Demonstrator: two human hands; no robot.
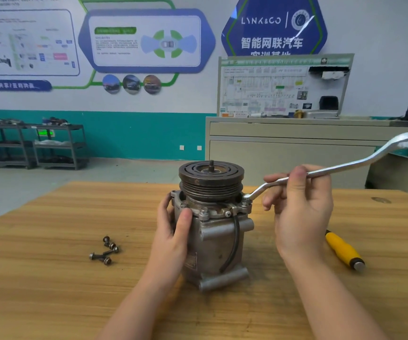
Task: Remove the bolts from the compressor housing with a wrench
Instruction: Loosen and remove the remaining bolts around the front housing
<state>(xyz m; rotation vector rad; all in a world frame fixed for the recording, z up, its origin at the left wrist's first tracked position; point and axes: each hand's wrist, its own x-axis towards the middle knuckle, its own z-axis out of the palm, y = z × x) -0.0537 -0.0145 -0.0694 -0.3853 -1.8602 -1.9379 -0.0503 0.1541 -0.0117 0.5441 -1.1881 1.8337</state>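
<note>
Right now the compressor (216, 231) stands upright near the middle of the tabletop (50, 278), with its round pulley (210, 180) on top. Bolts sit around its top rim; 1 bolt (204, 213) faces the near edge. The wrench (321, 171) has its low ring end on the bolt at the right side of the rim. Its long handle points up toward the far right corner.

The right hand (301, 207) grasps the wrench handle, close to the low end. The left hand (174, 227) wraps around the left side of the compressor to stop it turning.

A good pull likely needs the ring pushed fully down on the bolt and kept flat. Holding farther out on the handle should make turning easier.

4 loose bolts (104, 251) lie left of the compressor. A yellow-handled tool (344, 250) lies near the right edge.
</note>
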